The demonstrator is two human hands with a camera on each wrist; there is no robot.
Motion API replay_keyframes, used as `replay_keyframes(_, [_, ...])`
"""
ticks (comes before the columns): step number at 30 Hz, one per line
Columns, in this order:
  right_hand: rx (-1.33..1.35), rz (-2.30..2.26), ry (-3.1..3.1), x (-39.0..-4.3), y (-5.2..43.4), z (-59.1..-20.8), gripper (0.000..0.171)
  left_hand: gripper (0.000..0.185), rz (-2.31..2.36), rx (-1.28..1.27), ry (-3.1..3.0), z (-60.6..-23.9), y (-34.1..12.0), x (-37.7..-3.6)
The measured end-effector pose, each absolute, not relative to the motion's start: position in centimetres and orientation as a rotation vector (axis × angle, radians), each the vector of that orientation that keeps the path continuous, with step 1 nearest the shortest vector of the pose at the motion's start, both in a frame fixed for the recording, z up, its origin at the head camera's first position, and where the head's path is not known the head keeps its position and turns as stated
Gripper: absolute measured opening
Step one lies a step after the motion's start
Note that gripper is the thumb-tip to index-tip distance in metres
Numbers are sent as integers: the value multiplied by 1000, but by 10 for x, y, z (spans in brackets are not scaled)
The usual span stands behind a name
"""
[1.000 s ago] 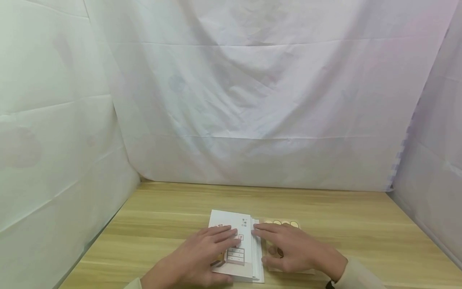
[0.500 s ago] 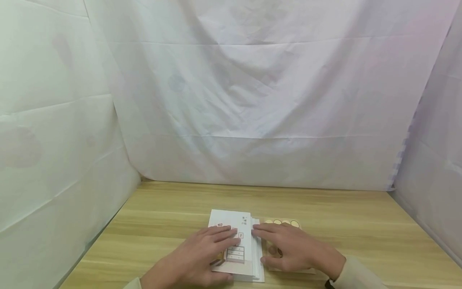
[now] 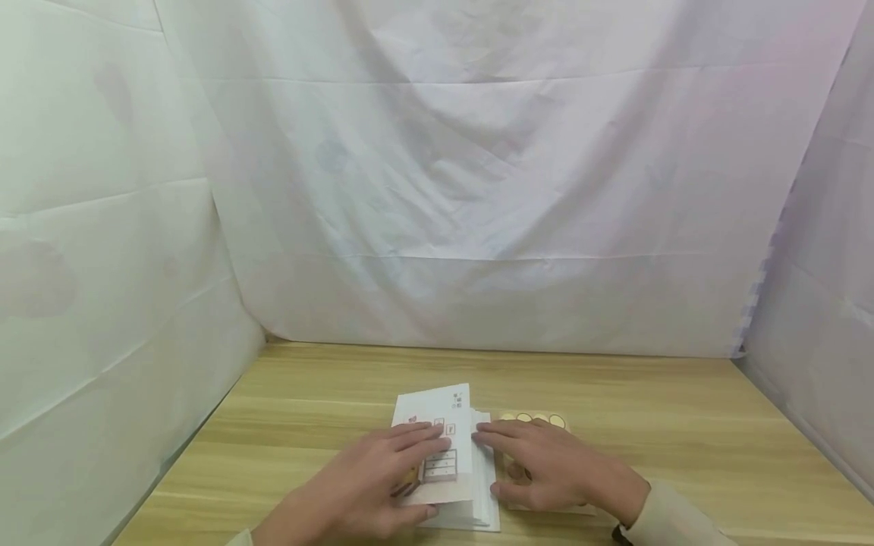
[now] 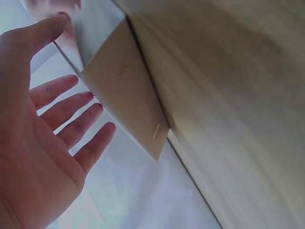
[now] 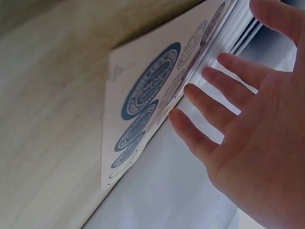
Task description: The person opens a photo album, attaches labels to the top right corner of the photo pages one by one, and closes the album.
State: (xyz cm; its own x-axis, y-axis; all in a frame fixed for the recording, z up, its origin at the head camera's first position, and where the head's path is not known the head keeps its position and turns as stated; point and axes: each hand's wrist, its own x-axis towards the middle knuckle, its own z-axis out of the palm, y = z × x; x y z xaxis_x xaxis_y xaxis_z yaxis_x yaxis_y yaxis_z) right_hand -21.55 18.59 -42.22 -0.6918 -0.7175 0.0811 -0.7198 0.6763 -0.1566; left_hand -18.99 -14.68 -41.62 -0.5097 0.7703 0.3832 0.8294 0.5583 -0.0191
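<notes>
Since a second ago the top sheet (image 3: 437, 444) of the white stack (image 3: 478, 485) has slid away from the person and turned a little, so its far edge now pokes past the stack; both hands have barely shifted. Left hand (image 3: 369, 485) lies flat on that printed sheet, fingers straight, pressing and pushing rather than gripping; the wrist view shows the palm open with fingers spread. Right hand (image 3: 553, 470) is also open, fingers straight, its tips touching the stack's right edge (image 5: 224, 40) while the palm rests over the sticker sheet (image 5: 152, 100) just to the right.

The stack sits on the wooden table (image 3: 683, 440), near its front edge, with the sticker sheet touching or slightly under it; which one I cannot tell.

As a judgement, the work is at an early point: one sheet is partly slid loose and not lifted, the other sheets lie untouched beneath, and no sticker looks peeled.
</notes>
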Motion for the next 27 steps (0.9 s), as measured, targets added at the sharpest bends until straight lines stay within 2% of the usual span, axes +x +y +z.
replay_keyframes(10, [1211,263,-2854,-216,186,-425,68,79,-533,-1210,-2534,-400,-159,-181])
replay_keyframes(17, [1229,253,-2848,-216,187,-424,67,95,-1025,-1212,-2531,-389,-175,-174])
replay_keyframes(27, [1237,277,-2858,-215,187,-425,67,112,-1154,-1096,-2492,-384,-200,-168])
